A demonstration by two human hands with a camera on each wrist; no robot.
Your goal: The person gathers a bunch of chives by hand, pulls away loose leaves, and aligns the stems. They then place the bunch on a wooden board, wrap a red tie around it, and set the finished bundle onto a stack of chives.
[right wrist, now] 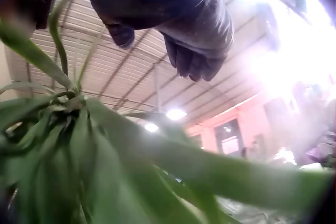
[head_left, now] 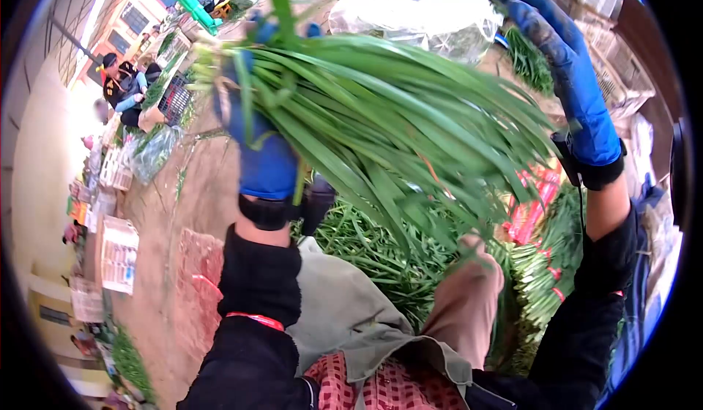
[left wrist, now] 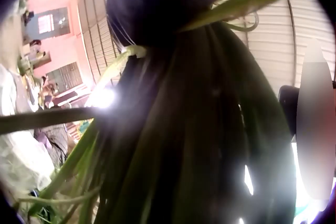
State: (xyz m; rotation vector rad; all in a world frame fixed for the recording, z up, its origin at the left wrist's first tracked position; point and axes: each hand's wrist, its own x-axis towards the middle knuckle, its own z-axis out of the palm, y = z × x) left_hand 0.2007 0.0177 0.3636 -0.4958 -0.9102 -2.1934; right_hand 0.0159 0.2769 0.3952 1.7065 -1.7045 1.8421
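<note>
My left hand [head_left: 263, 150], in a blue glove, grips a bunch of garlic greens [head_left: 403, 110] near its pale stem ends. The long flat leaves fan out to the right across the head view. Seen from the left wrist, the gloved hand [left wrist: 163, 3] is dark at the top and the leaves hang below it. My right hand [head_left: 567, 80], also blue-gloved, is raised beyond the leaf tips with its thumb apart from the fingers. In the right wrist view this hand [right wrist: 178, 24] holds nothing, and blurred leaves [right wrist: 79, 155] fill the lower part.
Loose greens [head_left: 381, 256] lie in a pile by my legs. Bundles [head_left: 538, 285] with red bands are stacked at the right, near red packaging [head_left: 542, 198]. A clear plastic bag [head_left: 414, 22] lies ahead. Crates [head_left: 615, 66] stand far right; people [head_left: 124, 91] sit at the left.
</note>
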